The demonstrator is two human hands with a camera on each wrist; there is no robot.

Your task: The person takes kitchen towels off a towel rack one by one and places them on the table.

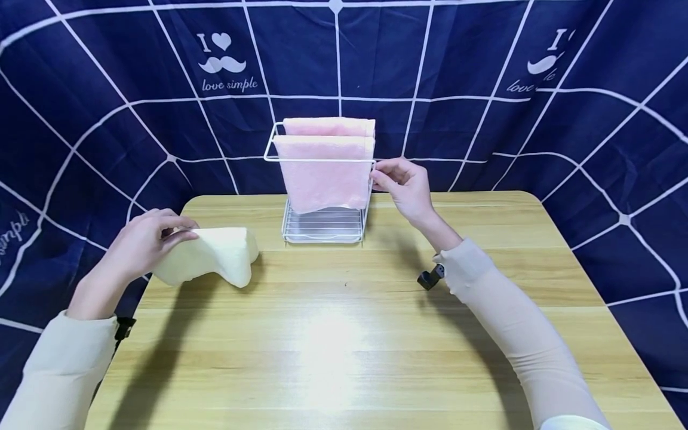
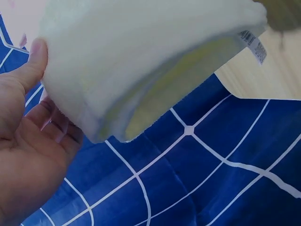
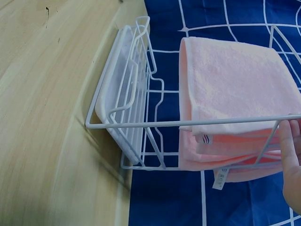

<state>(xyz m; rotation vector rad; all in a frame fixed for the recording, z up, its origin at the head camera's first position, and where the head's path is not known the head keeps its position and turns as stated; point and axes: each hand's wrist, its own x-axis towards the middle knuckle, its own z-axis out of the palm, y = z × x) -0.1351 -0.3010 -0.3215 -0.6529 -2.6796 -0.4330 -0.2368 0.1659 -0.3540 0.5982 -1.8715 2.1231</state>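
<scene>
My left hand (image 1: 142, 245) pinches a folded pale yellow towel (image 1: 212, 254) by one end, at the left of the table. The towel's other end droops to the right. In the left wrist view a small printed label (image 2: 254, 46) sticks out from its lower edge, and the folded layers show beneath. A white wire rack (image 1: 285, 221) stands at the table's back edge, with a folded pink towel (image 1: 325, 179) hung over its upper bars. My right hand (image 1: 405, 185) grips the rack's upper right corner between thumb and fingers, right beside the pink towel.
A white tray (image 3: 110, 94) sits in the rack's base. The wooden table (image 1: 344, 286) extends in front of the rack. Dark blue cloth with white grid lines (image 1: 301, 60) surrounds the table's back and sides.
</scene>
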